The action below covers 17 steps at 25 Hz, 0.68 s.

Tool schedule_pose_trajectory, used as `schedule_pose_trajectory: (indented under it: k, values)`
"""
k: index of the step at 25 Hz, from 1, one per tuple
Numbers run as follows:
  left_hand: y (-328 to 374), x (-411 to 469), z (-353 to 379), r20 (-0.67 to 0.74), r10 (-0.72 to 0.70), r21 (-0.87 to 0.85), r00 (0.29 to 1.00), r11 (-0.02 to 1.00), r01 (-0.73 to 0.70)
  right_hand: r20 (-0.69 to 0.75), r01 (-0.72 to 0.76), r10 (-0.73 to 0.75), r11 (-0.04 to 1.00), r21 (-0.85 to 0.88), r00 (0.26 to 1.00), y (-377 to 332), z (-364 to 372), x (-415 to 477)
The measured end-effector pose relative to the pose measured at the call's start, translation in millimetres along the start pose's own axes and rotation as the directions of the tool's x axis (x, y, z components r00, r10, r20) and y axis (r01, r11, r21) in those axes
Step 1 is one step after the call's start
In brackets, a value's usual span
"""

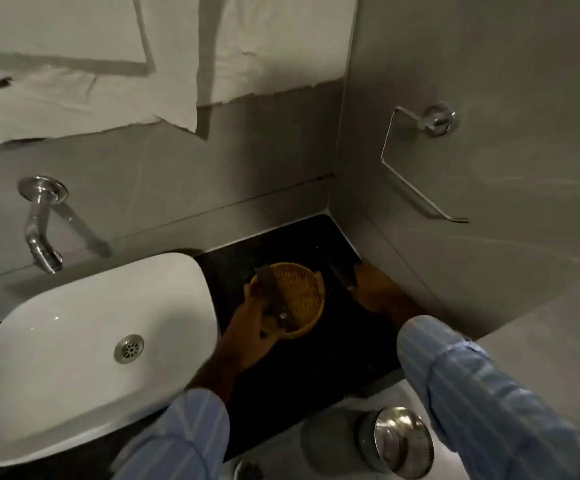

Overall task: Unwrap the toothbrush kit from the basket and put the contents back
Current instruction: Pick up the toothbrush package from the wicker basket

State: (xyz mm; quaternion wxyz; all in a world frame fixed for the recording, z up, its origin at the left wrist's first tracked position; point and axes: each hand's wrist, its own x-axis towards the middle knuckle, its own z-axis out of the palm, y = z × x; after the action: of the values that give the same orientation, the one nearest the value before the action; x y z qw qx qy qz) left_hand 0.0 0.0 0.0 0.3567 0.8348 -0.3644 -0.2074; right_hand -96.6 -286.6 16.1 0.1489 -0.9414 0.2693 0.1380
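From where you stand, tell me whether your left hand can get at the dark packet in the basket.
Probably yes. The left hand is already at the near rim of the basket, its fingers seemingly on the dark packet lying across it. Nothing sits between them, though the grip itself is blurred.

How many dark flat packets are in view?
2. One packet lies across the left of the basket, under the left hand. The other packet is on the counter right of the basket, at the right hand. More may be hidden.
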Motion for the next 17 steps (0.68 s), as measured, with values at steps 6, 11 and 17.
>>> schedule_pose_trajectory:
  k: [6, 11, 17]
  values:
    - [-70.9, -56.7, 70.6, 0.137, -0.29, 0.357, 0.947, 0.906, 0.226, 0.034, -0.165, 0.162, 0.975, 0.146, 0.986, 12.3, 56.8, 23.0]
    - [-88.4, -71.3, 98.2, 0.148, -0.215, 0.517, 0.965, 0.849, 0.11, -0.057, -0.199, 0.204, 0.976, 0.085, 0.977, 18.2, 76.9, 50.3]
    - [-97.1, -72.0, 101.5, 0.123, -0.147, 0.557, 0.982, 0.829, 0.055, -0.044, -0.261, 0.272, 0.951, 0.168, 0.961, 26.2, 85.1, 59.5]
